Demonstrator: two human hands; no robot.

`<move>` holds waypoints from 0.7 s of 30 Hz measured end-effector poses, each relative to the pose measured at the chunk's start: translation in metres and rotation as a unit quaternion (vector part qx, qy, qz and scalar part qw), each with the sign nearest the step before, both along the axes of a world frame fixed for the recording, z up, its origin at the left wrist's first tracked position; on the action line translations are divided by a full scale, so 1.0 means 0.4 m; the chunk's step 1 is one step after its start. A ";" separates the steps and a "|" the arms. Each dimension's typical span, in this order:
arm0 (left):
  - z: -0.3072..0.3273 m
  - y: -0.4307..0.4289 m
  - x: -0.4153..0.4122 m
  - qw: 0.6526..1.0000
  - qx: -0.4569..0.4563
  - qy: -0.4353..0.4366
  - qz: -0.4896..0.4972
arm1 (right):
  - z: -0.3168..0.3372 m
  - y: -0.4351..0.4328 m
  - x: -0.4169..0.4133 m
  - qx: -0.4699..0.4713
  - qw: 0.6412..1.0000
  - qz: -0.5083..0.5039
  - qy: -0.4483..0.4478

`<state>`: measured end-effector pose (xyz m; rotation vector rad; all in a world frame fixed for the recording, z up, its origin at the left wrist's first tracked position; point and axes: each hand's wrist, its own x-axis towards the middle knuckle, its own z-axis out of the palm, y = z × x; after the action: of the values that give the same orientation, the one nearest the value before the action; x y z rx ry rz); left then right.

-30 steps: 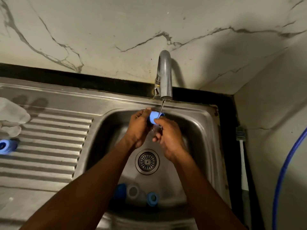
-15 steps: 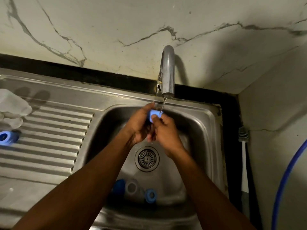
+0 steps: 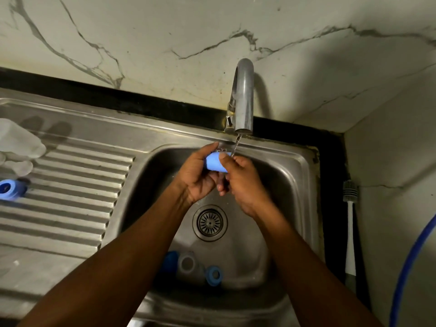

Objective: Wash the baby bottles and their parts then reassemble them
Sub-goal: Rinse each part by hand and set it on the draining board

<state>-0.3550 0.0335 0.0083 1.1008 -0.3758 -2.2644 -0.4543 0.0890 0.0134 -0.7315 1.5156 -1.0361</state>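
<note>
- Head view: I see both forearms reaching in from the bottom edge and converging over the stainless steel sink basin (image 3: pixel 304 185), wrists raised toward the curved grey metal tap (image 3: pixel 243 97)
- My left hand (image 3: pixel 197 178) is turned palm inward, its fingers curled round the left end of the pale blue plastic bottle collar (image 3: pixel 215 162), with the index fingertip lifted above it
- My right hand (image 3: pixel 243 185) meets it from the other side: the thumb presses on top of the collar's right end and the other fingers are curled beneath, so the piece is pinched between the two hands
- The collar sits just under the spout, and the thin stream of water (image 3: pixel 237 143) falls at its right edge
- Below the hands lies the round metal drain strainer (image 3: pixel 210 222); nearer to me in the basin rest a dark blue plastic part (image 3: pixel 170 259), a greyish clear bottle body (image 3: pixel 188 265) and a small blue plastic ring (image 3: pixel 214 276), close together
- On the ribbed steel drainboard (image 3: pixel 70 197) at left stand another blue plastic ring (image 3: pixel 10 188) and translucent white bottle pieces (image 3: pixel 18 140)
- Right of the sink lies a white-handled bottle brush (image 3: pixel 350 232), with a blue hose (image 3: pixel 410 267) beyond it
</note>
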 end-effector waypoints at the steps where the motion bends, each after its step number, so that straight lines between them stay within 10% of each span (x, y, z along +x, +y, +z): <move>1: 0.002 -0.003 0.001 0.999 0.007 0.034 0.017 | 0.003 0.003 0.005 -0.006 0.999 -0.002 -0.036; 3: 0.005 -0.019 -0.013 0.999 0.026 0.021 0.022 | -0.013 0.034 -0.005 -0.055 0.991 0.087 0.087; 7: 0.009 -0.020 -0.022 0.989 0.021 -0.134 -0.059 | -0.059 0.060 -0.070 -0.132 0.835 0.273 0.458; 9: 0.020 -0.022 -0.024 0.992 0.027 -0.108 -0.061 | -0.045 0.047 -0.061 -0.105 0.889 0.210 0.393; 11: 0.013 -0.019 -0.019 0.998 0.000 -0.054 -0.032 | -0.030 0.032 -0.035 -0.023 0.986 0.067 0.149; 14: 0.007 -0.004 -0.010 0.999 -0.038 0.036 -0.004 | 0.006 0.031 -0.007 0.018 0.994 -0.027 -0.101; 17: 0.004 -0.016 -0.022 0.998 -0.044 -0.046 0.003 | -0.031 0.050 -0.044 -0.100 0.972 0.110 0.182; 19: 0.009 -0.019 -0.036 0.991 -0.045 -0.125 -0.015 | -0.070 0.055 -0.096 -0.148 0.857 0.247 0.427; 21: 0.008 -0.014 -0.044 0.982 -0.059 -0.174 -0.047 | -0.077 0.050 -0.102 -0.142 0.849 0.242 0.447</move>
<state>-0.3725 0.0279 0.0115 1.4447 -0.7061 -2.0931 -0.4952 0.1091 -0.0175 -1.8894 1.7844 -0.5243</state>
